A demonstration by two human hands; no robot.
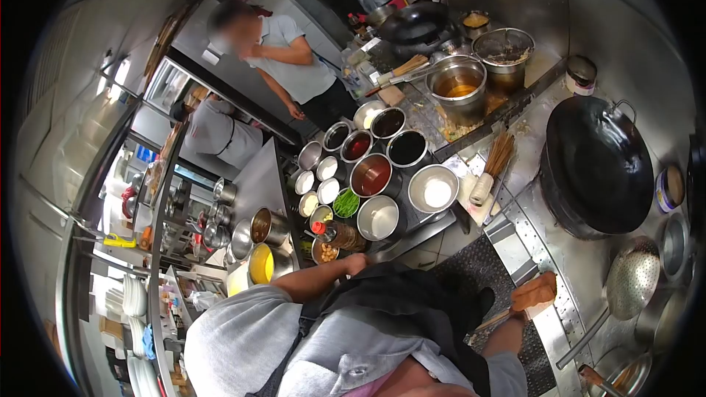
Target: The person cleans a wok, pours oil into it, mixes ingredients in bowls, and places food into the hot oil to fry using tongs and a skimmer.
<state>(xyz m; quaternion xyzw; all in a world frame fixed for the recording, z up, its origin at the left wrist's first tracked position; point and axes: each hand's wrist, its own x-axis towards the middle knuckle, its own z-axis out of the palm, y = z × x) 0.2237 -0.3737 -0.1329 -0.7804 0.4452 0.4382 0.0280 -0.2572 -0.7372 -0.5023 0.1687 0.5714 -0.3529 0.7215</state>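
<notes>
My left hand [357, 264] is low at the edge of the sauce counter, near a red-capped bottle [337, 234] and a small bowl of brown nut-like pieces [324, 252]. Its fingers are mostly hidden, so their grip is unclear. By the front edge of the stove, my right hand [517, 316] is closed around a thin wooden handle [491, 320]; the rest of that tool is hard to make out. An orange-brown folded cloth [535, 292] lies against or just beyond this hand; whether the fingers also hold it does not show.
A large black wok [599, 165] sits on the stove at right, with a perforated strainer [633, 278] below it. Sauce pots [371, 175] crowd the counter ahead. Beyond stand a pot of amber liquid [457, 88] and a person [294, 59]. Shelves with plates [134, 294] line the left.
</notes>
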